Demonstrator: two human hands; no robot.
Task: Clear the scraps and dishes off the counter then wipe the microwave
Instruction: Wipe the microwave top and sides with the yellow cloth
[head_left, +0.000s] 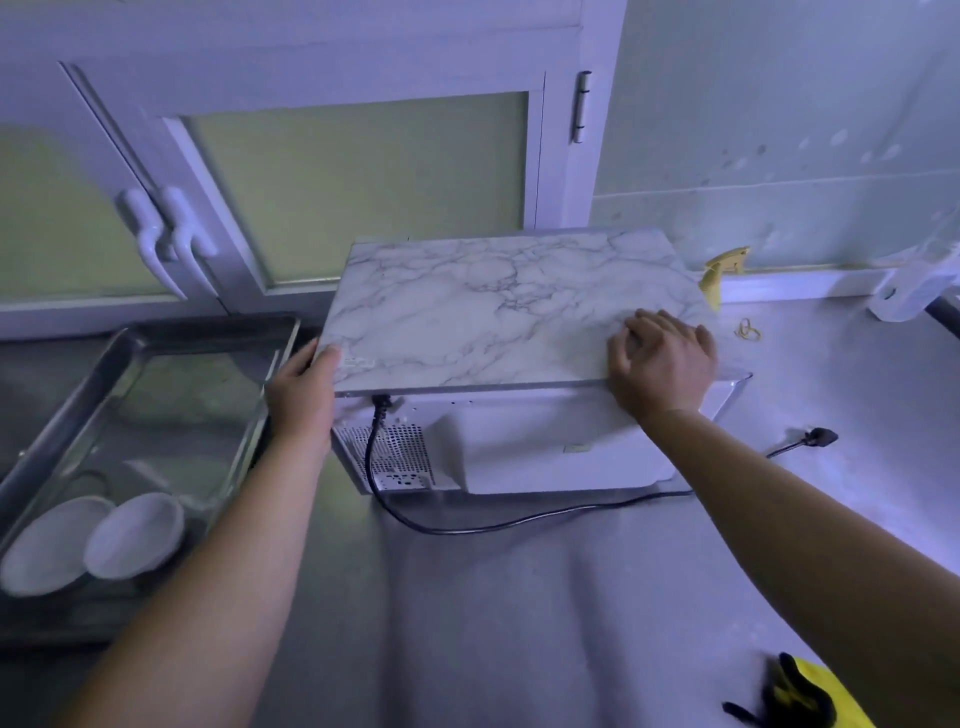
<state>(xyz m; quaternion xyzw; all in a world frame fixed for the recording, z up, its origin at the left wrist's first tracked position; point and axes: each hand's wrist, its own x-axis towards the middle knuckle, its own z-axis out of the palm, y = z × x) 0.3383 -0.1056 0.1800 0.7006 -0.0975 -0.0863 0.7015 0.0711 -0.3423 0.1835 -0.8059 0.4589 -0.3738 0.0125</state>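
The white microwave (550, 447) stands on the steel counter with its vented back panel toward me and a marble-patterned top (483, 306). My left hand (304, 395) grips the top's near left corner, thumb on the upper face. My right hand (662, 361) lies on the near right part of the top with fingers bent; whether it holds anything under the palm is hidden. Two white dishes (93, 540) sit in the sink (78, 395) at the left.
A black power cord (498, 522) trails from the microwave across the counter (519, 623) to its plug (818, 437). A yellow spray bottle (719, 273) stands behind the microwave, rubber bands (748, 329) lie beside it. A yellow-black glove (802, 696) is at the near right. Cabinet doors (322, 187) rise behind.
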